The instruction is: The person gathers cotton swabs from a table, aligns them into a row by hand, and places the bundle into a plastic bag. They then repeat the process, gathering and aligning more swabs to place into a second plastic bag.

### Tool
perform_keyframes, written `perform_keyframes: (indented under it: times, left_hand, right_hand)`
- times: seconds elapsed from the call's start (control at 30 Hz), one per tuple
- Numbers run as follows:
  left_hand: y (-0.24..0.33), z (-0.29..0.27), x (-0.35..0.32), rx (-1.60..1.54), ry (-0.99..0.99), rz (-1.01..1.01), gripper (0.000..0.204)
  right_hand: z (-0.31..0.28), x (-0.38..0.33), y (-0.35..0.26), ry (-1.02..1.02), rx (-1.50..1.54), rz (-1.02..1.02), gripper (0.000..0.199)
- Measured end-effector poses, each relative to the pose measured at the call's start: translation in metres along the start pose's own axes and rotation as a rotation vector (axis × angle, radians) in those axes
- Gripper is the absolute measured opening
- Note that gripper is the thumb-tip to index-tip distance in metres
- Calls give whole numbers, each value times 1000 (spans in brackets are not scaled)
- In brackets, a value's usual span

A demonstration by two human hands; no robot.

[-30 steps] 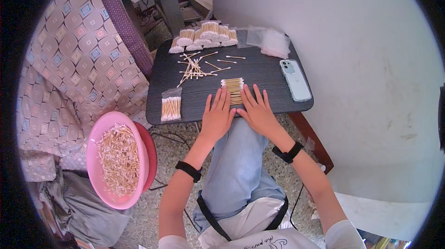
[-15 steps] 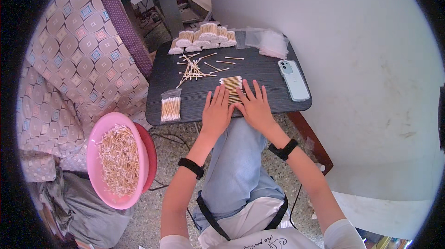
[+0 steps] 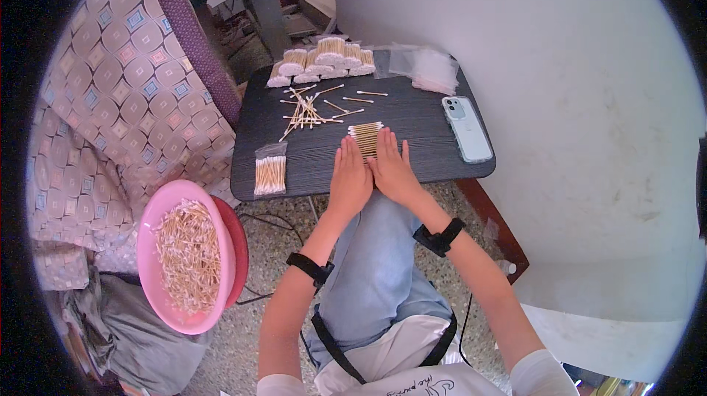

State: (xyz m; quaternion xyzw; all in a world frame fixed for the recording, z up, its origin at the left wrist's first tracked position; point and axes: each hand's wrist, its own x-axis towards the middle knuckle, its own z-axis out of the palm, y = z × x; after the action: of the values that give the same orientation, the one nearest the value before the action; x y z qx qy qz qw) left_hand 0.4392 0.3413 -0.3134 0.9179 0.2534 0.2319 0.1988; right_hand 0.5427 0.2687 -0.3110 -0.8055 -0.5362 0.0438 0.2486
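Head view. Left hand and right hand are laid flat, fingers extended and palms down, side by side at the near edge of a neat row of cotton swabs on the dark table. Since a second ago, both hands are seen shifted slightly nearer; the row stays squared, seemingly aligned. Nothing is gripped.

Containers: pink basin, filled with loose swabs; clear bag, packed with swabs; bundled packs stacked at the far edge; empty bags beside.

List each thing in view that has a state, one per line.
left hand: flat, open, at the swab row.
right hand: flat, open, at the swab row.
swab row: lined up side by side.
loose swabs: scattered.
small bag: filled, lying flat.
pink basin: holding swabs.
phone: lying flat.
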Motion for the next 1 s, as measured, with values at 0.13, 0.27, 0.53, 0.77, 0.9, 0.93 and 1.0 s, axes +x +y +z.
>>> perform_keyframes:
  times: [0.13,0.27,0.53,0.77,0.9,0.93,1.0]
  left_hand:
    - [-8,-16,-4,-55,54,30,59]
    - [-6,-24,-10,127,-17,172,58]
    - [-6,-21,-15,305,-59,266,52]
    - [0,-18,-14,251,29,280,47]
    - [1,-19,-9,233,127,304,42]
    - [4,-20,-7,232,127,306,42]
    - [9,-21,-1,122,114,233,41]
  right_hand:
    - [-21,2,8,2,295,44,63]
    - [-32,-9,18,-86,9,-113,61]
    - [-24,-19,16,-7,-271,-310,55]
    - [-19,-18,16,59,-242,-361,46]
    - [-18,-16,14,152,-216,-354,45]
    - [-20,-15,13,152,-217,-353,45]
    - [-23,-11,13,263,-161,-417,40]
